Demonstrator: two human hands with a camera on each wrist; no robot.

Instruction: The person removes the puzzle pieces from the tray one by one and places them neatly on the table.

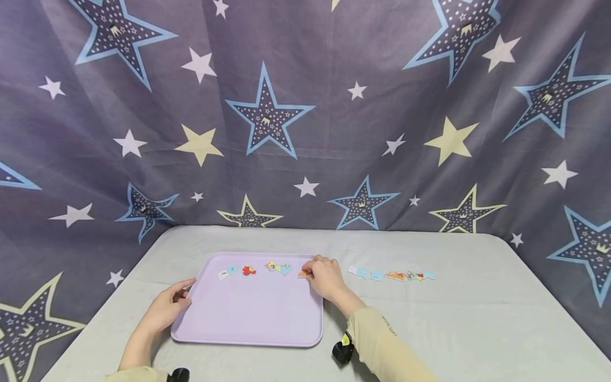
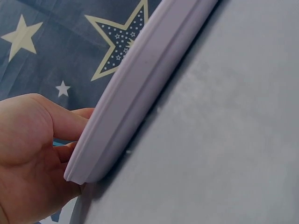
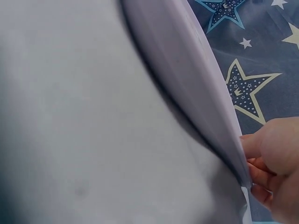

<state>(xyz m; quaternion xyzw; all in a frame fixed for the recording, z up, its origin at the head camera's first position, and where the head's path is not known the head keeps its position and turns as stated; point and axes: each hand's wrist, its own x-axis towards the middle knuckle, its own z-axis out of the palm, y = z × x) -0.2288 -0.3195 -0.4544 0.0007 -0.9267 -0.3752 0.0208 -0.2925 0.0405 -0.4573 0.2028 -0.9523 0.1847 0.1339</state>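
Observation:
A pale purple tray (image 1: 248, 318) lies on the table. My left hand (image 1: 164, 307) grips its left edge; in the left wrist view the thumb lies at the rim (image 2: 117, 102). At the tray's far right corner my right hand (image 1: 326, 278) pinches a small orange piece (image 1: 303, 274), partly hidden by the fingers. Along the tray's far side lie a white piece (image 1: 223, 275), a light blue piece (image 1: 232, 269), a red piece (image 1: 249, 271) and a yellow-and-blue cluster (image 1: 279, 268). The right wrist view shows that hand beside the rim, its piece hidden.
Right of the tray, a row of small flat pieces lies on the pale grey tabletop (image 1: 458, 318): white-and-blue ones (image 1: 359, 272), a light blue one (image 1: 377, 275), an orange one (image 1: 395, 276) and a multicoloured group (image 1: 416, 276). A star-patterned curtain (image 1: 329, 116) hangs behind.

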